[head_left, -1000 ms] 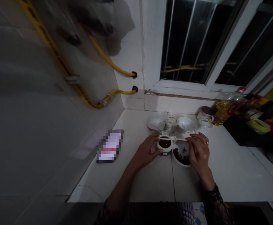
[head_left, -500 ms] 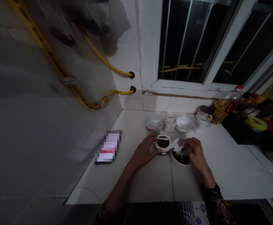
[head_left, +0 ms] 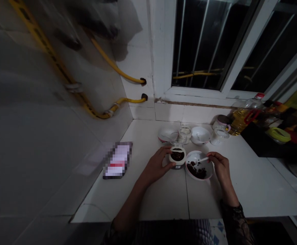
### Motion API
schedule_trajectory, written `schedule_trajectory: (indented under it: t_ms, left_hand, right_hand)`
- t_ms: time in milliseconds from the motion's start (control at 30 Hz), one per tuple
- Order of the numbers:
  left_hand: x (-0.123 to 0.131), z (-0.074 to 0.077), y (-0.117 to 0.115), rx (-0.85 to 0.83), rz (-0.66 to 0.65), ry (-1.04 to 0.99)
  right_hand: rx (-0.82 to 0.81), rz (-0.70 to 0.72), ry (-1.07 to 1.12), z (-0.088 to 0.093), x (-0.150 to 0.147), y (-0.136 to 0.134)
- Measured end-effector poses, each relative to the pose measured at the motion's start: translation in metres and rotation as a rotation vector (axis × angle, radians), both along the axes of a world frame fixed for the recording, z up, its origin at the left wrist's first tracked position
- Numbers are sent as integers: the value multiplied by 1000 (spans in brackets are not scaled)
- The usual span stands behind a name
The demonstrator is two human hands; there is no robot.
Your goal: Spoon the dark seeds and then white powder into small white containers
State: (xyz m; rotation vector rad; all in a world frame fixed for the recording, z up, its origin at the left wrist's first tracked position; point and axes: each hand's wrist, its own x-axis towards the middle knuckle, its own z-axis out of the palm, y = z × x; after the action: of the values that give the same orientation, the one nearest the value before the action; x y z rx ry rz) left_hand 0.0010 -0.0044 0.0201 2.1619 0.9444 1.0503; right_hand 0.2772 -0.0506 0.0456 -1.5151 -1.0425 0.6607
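My left hand [head_left: 156, 164] is wrapped round a small white jar [head_left: 177, 157] filled with dark pieces, its clear lid flipped up behind it. Just right of the jar stands a white bowl [head_left: 199, 165] holding more of the dark pieces. My right hand [head_left: 221, 166] rests at the bowl's right rim and pinches the handle of a small white spoon [head_left: 201, 159], whose tip lies inside the bowl.
Behind the jar stand two white bowls [head_left: 200, 135], a clear-lidded jar [head_left: 184, 132] and a lidded container [head_left: 220, 136]. An oil bottle [head_left: 242, 117] and clutter fill the right side. A blurred flat packet [head_left: 117, 160] lies left. Yellow hoses [head_left: 117, 105] run along the wall.
My right hand brought the spoon from across the jar down into the bowl, then slid back to the bowl's right rim. My left hand stayed on the jar.
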Motion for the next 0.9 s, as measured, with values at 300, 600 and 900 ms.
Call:
schedule_trajectory:
  t_ms: [300,600,900]
  left_hand:
    - [0,0,0,0,9,1]
    - [0,-1,1,18,-8,-5]
    - [1,-1,1,9,-4,-23]
  right_hand:
    - [18,-49,96,1,-2,0]
    - [256,-54,-191,9,-30,7]
    - [700,228,-893,17,-60,2]
